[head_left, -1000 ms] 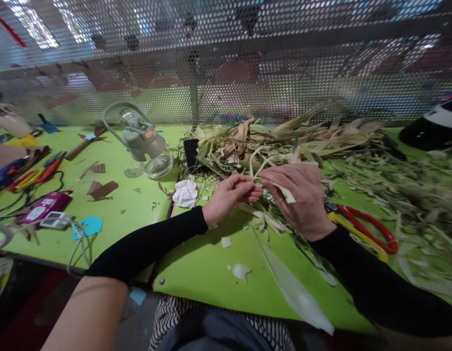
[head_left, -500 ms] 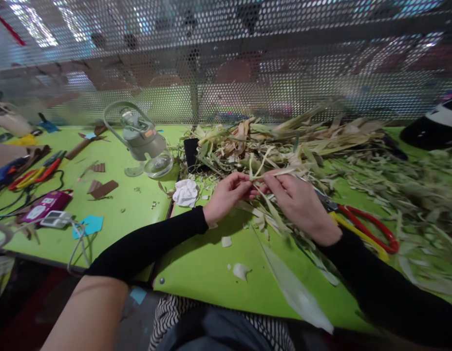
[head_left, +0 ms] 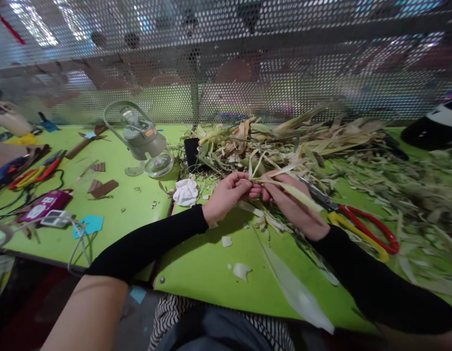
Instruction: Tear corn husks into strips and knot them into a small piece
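My left hand [head_left: 228, 195] pinches the end of a long pale green leaf strip [head_left: 291, 191] above the green table [head_left: 211, 263]. My right hand [head_left: 290, 204] meets it fingertip to fingertip and grips the same strip, which runs back over its knuckles to the right. Both arms wear black sleeves. Just behind the hands lies a big pile of dried leaves and husks [head_left: 284, 141]. A long pale leaf [head_left: 295, 292] lies flat on the table below my right forearm.
Red-and-yellow scissors [head_left: 357, 224] lie right of my right hand. A crumpled white tissue [head_left: 185, 191] and a small fan [head_left: 141, 139] sit to the left. Further left are a purple device [head_left: 45, 205], cables, paper scraps and more tools. A perforated metal screen [head_left: 226, 63] closes the back.
My right hand has turned from palm-down over the strip to fingers pinching it beside the left hand, and the strip now lies stretched out to the right. The left hand has barely moved.
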Tool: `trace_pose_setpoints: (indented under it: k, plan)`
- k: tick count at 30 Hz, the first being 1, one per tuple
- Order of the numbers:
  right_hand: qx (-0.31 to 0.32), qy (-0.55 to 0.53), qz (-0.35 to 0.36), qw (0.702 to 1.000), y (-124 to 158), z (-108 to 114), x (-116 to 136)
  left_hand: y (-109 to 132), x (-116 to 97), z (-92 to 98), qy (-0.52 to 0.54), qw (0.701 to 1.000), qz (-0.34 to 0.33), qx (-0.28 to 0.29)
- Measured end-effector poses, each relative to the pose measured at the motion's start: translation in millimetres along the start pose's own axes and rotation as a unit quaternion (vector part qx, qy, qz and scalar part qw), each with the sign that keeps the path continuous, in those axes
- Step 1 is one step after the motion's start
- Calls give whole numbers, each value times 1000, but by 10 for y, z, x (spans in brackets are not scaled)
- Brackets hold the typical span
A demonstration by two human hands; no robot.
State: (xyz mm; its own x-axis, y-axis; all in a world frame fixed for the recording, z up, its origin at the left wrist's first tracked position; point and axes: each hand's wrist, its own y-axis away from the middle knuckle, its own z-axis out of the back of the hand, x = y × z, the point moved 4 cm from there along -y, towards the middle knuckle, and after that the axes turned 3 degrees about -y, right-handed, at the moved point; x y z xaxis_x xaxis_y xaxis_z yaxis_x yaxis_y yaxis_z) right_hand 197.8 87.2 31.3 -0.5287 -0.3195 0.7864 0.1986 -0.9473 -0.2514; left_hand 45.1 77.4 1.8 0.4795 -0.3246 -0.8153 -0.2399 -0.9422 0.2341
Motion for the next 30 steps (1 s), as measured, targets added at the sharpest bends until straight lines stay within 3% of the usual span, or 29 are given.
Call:
trace_pose_setpoints:
  k: [6, 11, 19, 25, 30]
  plan:
    - [-1, 40, 50, 998, 14, -1, 37, 50, -31, -27, -16, 1000, 11, 11]
    - [-3, 60, 95, 994, -8, 10, 18, 67, -52, -30, -25, 999, 31, -22]
    - [-15, 25, 132, 991, -23, 0, 28, 88, -72, -40, -21, 999, 31, -34]
    - [-19, -28, 98, 995, -23, 29, 99, 43, -57, -12, -14, 999, 24, -25]
    - [-50, -63, 37, 996, -17, 54, 44, 8, -17, 20, -14, 1000, -3, 26]
